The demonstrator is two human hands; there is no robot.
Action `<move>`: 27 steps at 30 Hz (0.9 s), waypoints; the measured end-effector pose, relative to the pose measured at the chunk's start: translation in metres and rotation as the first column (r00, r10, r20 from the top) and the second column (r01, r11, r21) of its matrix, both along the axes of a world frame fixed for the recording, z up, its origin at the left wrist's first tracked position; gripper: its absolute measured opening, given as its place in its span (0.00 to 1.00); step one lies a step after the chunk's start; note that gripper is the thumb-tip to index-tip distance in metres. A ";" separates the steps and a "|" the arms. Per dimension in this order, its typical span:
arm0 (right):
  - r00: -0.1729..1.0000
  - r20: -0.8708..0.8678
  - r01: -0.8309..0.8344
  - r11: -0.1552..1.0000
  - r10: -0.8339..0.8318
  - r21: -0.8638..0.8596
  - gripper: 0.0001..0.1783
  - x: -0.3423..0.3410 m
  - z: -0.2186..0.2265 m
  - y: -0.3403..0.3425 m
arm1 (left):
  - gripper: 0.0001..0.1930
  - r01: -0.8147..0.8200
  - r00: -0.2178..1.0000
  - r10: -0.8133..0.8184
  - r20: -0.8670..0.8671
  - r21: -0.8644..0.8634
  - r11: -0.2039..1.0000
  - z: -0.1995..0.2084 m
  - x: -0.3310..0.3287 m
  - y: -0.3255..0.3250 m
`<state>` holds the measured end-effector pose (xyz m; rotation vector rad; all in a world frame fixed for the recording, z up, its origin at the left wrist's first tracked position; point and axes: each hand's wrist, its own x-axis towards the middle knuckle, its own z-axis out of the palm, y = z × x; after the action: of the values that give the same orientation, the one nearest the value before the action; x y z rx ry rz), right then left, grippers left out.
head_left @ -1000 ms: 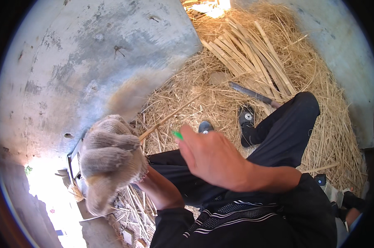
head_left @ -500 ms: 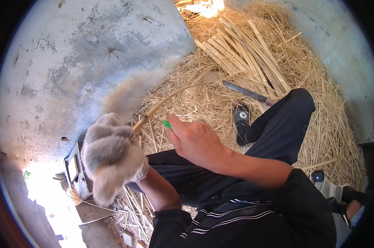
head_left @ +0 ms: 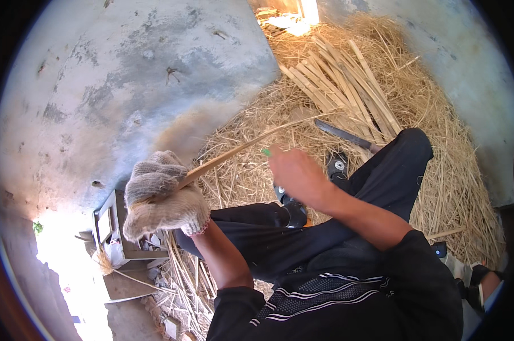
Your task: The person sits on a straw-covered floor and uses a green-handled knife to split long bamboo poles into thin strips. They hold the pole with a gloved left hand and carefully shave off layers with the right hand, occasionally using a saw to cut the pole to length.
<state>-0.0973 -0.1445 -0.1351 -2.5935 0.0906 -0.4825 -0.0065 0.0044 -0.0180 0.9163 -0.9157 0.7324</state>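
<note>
My left hand [head_left: 167, 199], in a grey and cream knitted glove, is closed round the near end of a long, thin bamboo strip [head_left: 228, 154]. The strip slants up and away to the right, its thin far end reaching toward the pile of strips. My right hand [head_left: 299, 177] is bare and closed, a little right of the strip and apart from it. A small green object [head_left: 266, 152] pokes out by its thumb; the fingers hide the rest, so its kind cannot be made out. Beyond my right hand lies a long dark-bladed knife [head_left: 341, 132].
Split bamboo strips [head_left: 348, 85] are heaped on a thick bed of pale shavings [head_left: 438, 142]. A grey wall [head_left: 126, 85] rises at the left, another at the right. A grey open-fronted box [head_left: 119, 213] stands near my left hand. My black-trousered legs [head_left: 376, 182] are bent in front.
My left hand has shifted slightly right and turned, so the strip lies flatter and straighter. My right hand has moved right, away from the glove, with the green object still in it.
</note>
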 end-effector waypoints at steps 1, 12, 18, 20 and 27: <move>0.995 0.020 -0.100 0.992 0.102 -0.077 0.11 -0.003 0.017 0.008 | 0.38 -0.018 1.000 0.017 0.012 0.061 0.998 0.004 -0.003 -0.002; 0.960 -0.173 0.236 0.968 -0.219 0.085 0.10 0.029 -0.120 -0.051 | 0.39 -0.050 0.998 0.049 0.025 0.079 0.996 0.009 -0.007 -0.013; 0.999 -0.032 0.031 0.950 -0.022 0.311 0.07 0.031 -0.042 -0.007 | 0.40 -0.348 0.933 0.351 -0.081 0.049 0.936 0.018 -0.011 -0.015; 0.978 -0.156 0.167 0.973 -0.142 0.161 0.09 0.049 -0.104 -0.034 | 0.39 -0.396 0.910 0.404 -0.092 0.091 0.914 0.021 -0.014 -0.018; 0.952 -0.222 0.241 0.964 -0.212 0.115 0.10 0.062 -0.125 -0.042 | 0.36 -0.423 0.897 0.431 -0.096 0.091 0.901 0.023 -0.009 -0.016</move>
<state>-0.0353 -0.1866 -0.2604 -2.4971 0.4818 -0.2710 -0.0160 -0.0118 0.0049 1.2280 -0.6436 1.0171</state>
